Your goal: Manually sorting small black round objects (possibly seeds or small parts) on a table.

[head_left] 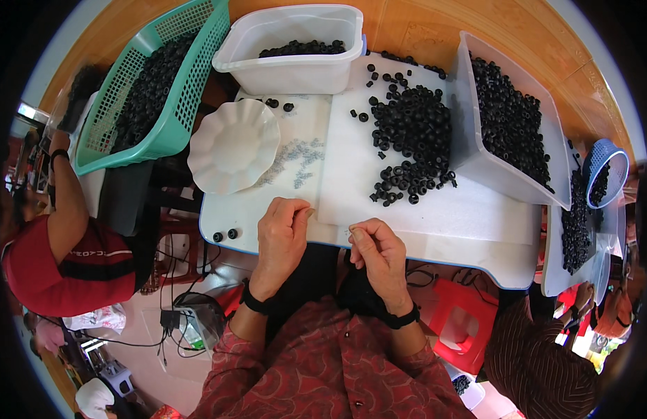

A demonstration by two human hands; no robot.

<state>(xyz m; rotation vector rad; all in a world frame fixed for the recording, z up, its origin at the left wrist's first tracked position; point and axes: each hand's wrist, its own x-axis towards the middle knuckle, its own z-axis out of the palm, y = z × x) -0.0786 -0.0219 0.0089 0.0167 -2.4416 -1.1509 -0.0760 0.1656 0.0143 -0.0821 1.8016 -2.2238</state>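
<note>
Both my hands are raised over the near edge of the white table. My left hand is closed, thumb and forefinger pressed together; whatever is between them is too small to make out. To its right, my right hand is also pinched, with a tiny speck at its fingertips that I cannot name. Beyond the hands lies a scatter of small clear pieces. A pile of small black ring-shaped parts spreads over a white sheet. Beside the clear pieces sits a white scalloped plate.
Black parts fill a green basket at left and a clear bin at right. A white tub stands at the back. Two black parts lie by the left edge. Co-workers sit on both sides; a red stool is at right.
</note>
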